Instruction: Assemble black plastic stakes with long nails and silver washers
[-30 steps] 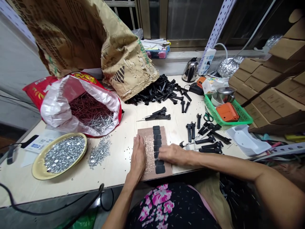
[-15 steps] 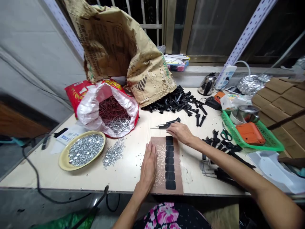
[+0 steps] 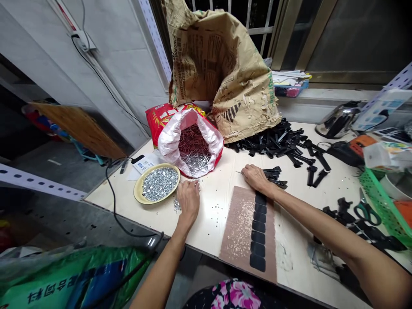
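Observation:
My left hand (image 3: 189, 199) is over a small scatter of shiny washers (image 3: 177, 205) beside the yellow bowl (image 3: 137, 194). Its fingers are bent down and closed; whatever they grip is too small to make out. At the top of a brown board (image 3: 236, 227), my right hand (image 3: 256, 177) has its fingers closed round a thin metal pin (image 3: 238, 172), whose end pokes out to the left. Several black plastic parts (image 3: 274, 173) lie just right of that hand. A column of black rounded pads (image 3: 258, 237) runs down the board, with pale specks on its left.
A red and white sack (image 3: 163, 141) of long nails stands behind the bowl. Black plastic parts (image 3: 283, 143) are heaped under a large brown paper sack (image 3: 254, 86). Scissors (image 3: 367, 210), a green basket (image 3: 375, 189) and a kettle (image 3: 337, 120) are on the right.
My left hand has left the brown board and gone left to the washers by the bowl. My right hand has closed over the pins beside the black parts. The view has turned left.

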Demonstrator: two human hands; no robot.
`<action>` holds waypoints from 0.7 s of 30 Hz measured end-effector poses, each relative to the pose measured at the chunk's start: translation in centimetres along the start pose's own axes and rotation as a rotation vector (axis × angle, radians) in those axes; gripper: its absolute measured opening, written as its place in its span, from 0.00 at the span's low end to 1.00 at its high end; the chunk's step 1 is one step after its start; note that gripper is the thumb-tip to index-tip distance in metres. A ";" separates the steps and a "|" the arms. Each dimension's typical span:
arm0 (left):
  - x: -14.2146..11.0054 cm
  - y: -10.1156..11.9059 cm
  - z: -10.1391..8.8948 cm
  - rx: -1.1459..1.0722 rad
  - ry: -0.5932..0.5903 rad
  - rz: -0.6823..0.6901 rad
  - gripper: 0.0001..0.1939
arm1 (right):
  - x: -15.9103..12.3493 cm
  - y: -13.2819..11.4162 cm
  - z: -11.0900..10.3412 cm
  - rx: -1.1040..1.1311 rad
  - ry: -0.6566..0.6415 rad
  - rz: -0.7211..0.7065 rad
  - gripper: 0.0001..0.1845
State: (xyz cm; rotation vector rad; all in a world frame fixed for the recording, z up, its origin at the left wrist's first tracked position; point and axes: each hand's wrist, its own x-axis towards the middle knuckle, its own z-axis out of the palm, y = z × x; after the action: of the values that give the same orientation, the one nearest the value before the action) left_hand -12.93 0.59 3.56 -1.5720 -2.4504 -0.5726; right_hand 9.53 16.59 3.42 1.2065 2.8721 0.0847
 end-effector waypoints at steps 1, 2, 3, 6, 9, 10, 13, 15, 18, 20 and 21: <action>0.5 0.2 0.4 0.027 -0.012 0.007 0.16 | -0.2 0.0 -0.1 -0.002 0.013 0.006 0.13; 0.9 0.3 0.8 0.050 -0.027 0.016 0.15 | -0.4 0.0 -0.4 -0.001 0.041 0.008 0.13; 1.3 0.4 1.1 0.071 -0.045 0.024 0.15 | -0.7 0.0 -0.6 0.005 0.082 0.004 0.14; 2.0 0.2 1.9 0.123 -0.080 0.039 0.14 | -1.8 0.0 -1.7 0.052 0.254 -0.024 0.16; 2.3 -0.2 2.2 0.167 -0.093 0.051 0.14 | -2.9 -0.1 -2.5 0.136 0.383 -0.033 0.15; 2.4 -0.2 2.3 0.180 -0.103 0.062 0.14 | -3.3 -0.3 -2.6 0.172 0.407 -0.030 0.15; 2.6 -0.1 2.3 0.209 -0.138 0.100 0.15 | -4.2 -1.5 -2.9 0.280 0.439 -0.023 0.14; 2.7 0.0 2.3 0.218 -0.146 0.125 0.15 | -4.7 -2.5 -3.0 0.338 0.448 -0.022 0.13; 2.7 0.2 2.3 0.222 -0.148 0.156 0.14 | -5.2 -4.0 -3.3 0.420 0.451 -0.037 0.13; 2.7 0.2 2.2 0.198 -0.152 0.174 0.13 | -5.5 -4.6 -3.5 0.463 0.439 -0.055 0.13; 2.6 0.3 2.1 0.178 -0.160 0.187 0.12 | -5.7 -4.8 -3.7 0.481 0.433 -0.064 0.12</action>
State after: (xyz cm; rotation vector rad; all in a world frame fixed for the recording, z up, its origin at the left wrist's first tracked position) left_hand -13.68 3.72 2.62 -1.8065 -2.3502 -0.1993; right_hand 9.91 8.98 6.84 1.2889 3.4402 -0.4232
